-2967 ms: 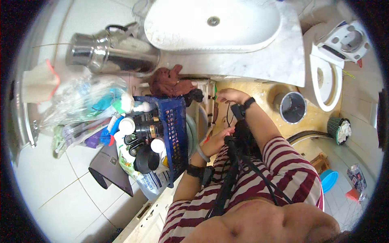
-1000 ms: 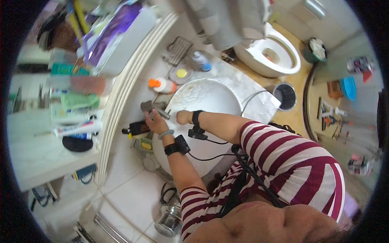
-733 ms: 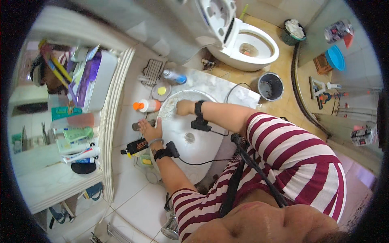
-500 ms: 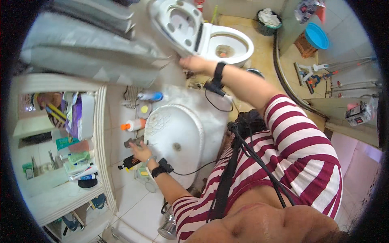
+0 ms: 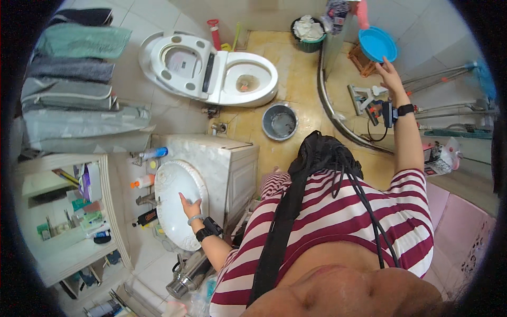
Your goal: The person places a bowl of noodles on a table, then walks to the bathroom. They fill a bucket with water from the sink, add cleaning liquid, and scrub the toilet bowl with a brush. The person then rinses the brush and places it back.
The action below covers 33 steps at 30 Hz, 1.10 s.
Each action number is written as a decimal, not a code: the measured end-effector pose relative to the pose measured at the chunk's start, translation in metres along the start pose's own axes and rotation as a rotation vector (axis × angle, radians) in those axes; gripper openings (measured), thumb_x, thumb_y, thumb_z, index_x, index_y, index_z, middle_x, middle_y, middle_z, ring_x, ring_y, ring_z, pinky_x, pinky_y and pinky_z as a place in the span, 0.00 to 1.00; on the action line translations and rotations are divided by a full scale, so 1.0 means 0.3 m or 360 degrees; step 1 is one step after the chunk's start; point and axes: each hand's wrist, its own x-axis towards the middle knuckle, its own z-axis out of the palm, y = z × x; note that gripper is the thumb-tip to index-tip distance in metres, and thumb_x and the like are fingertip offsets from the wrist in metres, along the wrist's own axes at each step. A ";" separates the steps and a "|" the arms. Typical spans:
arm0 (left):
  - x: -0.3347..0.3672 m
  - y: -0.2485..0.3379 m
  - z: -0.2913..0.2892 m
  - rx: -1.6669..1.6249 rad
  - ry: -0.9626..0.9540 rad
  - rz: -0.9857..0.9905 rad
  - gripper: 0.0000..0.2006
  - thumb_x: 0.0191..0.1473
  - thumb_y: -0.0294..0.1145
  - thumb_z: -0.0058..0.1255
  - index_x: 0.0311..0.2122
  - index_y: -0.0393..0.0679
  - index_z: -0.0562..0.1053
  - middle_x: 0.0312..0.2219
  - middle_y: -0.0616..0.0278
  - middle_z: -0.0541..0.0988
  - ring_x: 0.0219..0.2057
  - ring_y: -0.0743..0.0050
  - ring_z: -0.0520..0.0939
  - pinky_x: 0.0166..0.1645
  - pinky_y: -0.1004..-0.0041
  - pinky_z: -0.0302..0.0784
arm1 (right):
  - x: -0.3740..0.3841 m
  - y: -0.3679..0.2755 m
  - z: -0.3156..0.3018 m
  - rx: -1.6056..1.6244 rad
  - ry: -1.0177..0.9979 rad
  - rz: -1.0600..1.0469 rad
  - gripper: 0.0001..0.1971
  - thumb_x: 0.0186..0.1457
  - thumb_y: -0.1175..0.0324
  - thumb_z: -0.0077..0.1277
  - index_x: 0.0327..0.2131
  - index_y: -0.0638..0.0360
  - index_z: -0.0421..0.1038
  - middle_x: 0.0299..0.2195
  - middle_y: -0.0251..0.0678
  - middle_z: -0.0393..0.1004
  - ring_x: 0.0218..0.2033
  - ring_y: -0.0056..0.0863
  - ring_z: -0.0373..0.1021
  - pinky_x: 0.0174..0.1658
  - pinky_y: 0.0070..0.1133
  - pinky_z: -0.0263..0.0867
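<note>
Over the white washbasin [image 5: 168, 222], my left hand [image 5: 192, 207] hangs with its fingers apart and nothing in them. Near it, a metal faucet [image 5: 146, 199] stands on the wall side of the basin. My right hand [image 5: 392, 80] is stretched out to the far right with its fingers spread, empty. Its fingertips overlap the near rim of a blue plastic basin [image 5: 377, 44]; I cannot tell if they touch. The blue basin rests tilted on a brown stool-like stand [image 5: 362, 62]. Each wrist wears a black strap with a small device.
A white toilet [image 5: 252, 79] stands with its lid up. On the yellow floor sits a grey bucket [image 5: 280, 122]. A dark basket [image 5: 309, 41] holds white cloth or paper. Mops [image 5: 364, 100] lean beyond a curved metal rail [image 5: 323, 90]. A steel thermos [image 5: 185, 279] stands at lower left.
My right hand has swung from beside the raised toilet seat to the blue basin at far right. My left hand has drawn back from the faucet. The view has turned rightward.
</note>
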 end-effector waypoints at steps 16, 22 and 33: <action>0.235 0.461 0.329 -0.0560 -0.0771 0.0000 0.31 0.40 0.25 0.48 0.51 0.41 0.52 0.46 0.48 0.59 0.47 0.60 0.62 0.48 0.71 0.59 | -0.079 0.040 -0.246 0.0265 0.0302 -0.0193 0.17 0.46 0.59 0.46 0.39 0.56 0.65 0.34 0.34 0.66 0.33 0.19 0.62 0.30 0.17 0.63; 0.190 0.595 0.328 -0.0482 -0.0708 -0.0120 0.28 0.40 0.25 0.48 0.49 0.40 0.56 0.42 0.50 0.65 0.36 0.69 0.71 0.38 0.75 0.67 | 0.084 0.043 -0.180 0.0223 -0.0140 -0.0147 0.25 0.46 0.63 0.46 0.49 0.50 0.53 0.42 0.34 0.61 0.34 0.19 0.62 0.31 0.17 0.64; 0.031 0.740 0.399 -0.0175 -0.0354 -0.0321 0.30 0.33 0.18 0.43 0.48 0.41 0.58 0.41 0.50 0.65 0.37 0.67 0.70 0.34 0.76 0.68 | 0.431 -0.202 0.323 0.0102 -0.1138 -0.0750 0.23 0.40 0.77 0.45 0.45 0.56 0.59 0.28 0.29 0.66 0.22 0.13 0.61 0.27 0.12 0.59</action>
